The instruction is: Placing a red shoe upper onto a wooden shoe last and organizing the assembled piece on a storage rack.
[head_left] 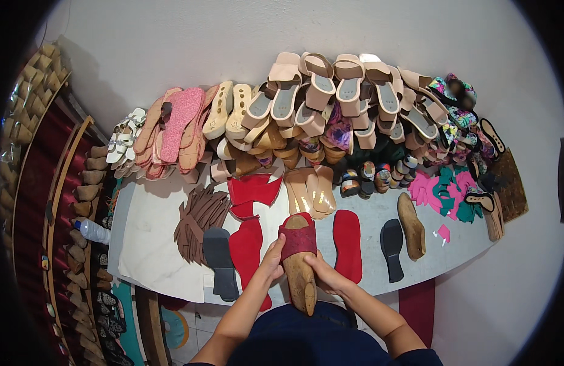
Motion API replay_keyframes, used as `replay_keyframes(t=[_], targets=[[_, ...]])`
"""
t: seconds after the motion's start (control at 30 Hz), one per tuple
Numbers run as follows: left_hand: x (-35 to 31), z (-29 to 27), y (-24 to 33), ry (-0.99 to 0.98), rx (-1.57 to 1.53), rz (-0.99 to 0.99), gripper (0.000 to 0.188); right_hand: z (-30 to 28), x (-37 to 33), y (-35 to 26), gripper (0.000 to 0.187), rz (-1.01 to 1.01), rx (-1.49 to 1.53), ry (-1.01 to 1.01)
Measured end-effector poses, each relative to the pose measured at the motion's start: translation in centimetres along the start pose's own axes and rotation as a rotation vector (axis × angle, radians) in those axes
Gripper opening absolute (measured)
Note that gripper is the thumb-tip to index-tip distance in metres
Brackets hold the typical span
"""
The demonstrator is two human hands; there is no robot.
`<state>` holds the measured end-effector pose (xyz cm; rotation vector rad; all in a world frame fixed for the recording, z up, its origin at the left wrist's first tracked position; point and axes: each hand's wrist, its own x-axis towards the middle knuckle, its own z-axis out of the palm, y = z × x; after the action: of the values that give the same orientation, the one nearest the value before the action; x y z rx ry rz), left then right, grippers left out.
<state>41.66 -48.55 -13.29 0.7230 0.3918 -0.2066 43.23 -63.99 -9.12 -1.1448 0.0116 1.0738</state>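
Note:
Between my hands is a wooden shoe last [301, 274] with a dark red patterned sandal strap [298, 240] wrapped round its toe end. My left hand [273, 256] grips it from the left, at the strap's edge. From the other side my right hand [324, 270] closes on the last just below the strap. The last tilts with its heel end toward me. Red sole pieces [246, 244] lie left of it, and another red sole [347, 244] lies to the right. A black sole [220, 262] is beside the left red ones.
Stacked beige heeled sandals [349, 85] line the wall, with pink insoles [183, 125] at left. Brown strips [201, 222], red scraps [253, 194] and tan pieces [310, 190] lie on the table [148, 244]. Another last [411, 229] and black sole [391, 250] are right. Shelved lasts [86, 193] stand left.

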Motion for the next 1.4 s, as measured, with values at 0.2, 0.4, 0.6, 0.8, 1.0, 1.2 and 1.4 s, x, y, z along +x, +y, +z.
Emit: replay_keyframes(t=[0.2,0.4,0.6,0.8,1.0,1.2,1.4], targets=[[0.1,-0.1,0.1,-0.065,-0.119,-0.015,0.054,-3.4,1.5,-0.4,0.069,-0.193,-0.683,0.107],[0.3,0.1,-0.2,-0.097,-0.119,-0.047,0.054,-4.1,4.1,-3.2,0.048,-0.346,0.090,0.210],[0.2,0.6,0.6,-0.118,-0.088,-0.043,0.051,-3.8,4.8,-3.3,0.029,-0.395,-0.146,0.445],[-0.1,0.7,0.8,-0.015,0.044,-0.013,0.050,-4.1,5.2,-1.5,0.029,-0.466,-0.435,0.538],[-0.4,1.2,0.8,0.023,0.061,0.010,0.050,-3.4,5.2,-1.2,0.032,-0.462,-0.335,0.489],[-0.5,1.1,0.7,0.043,0.032,0.000,0.047,-3.0,4.7,-1.4,0.029,-0.434,-0.086,0.384],[-0.5,1.4,0.6,0.084,0.000,0.051,0.045,-3.2,4.1,-1.6,0.029,-0.352,-0.050,0.334]])
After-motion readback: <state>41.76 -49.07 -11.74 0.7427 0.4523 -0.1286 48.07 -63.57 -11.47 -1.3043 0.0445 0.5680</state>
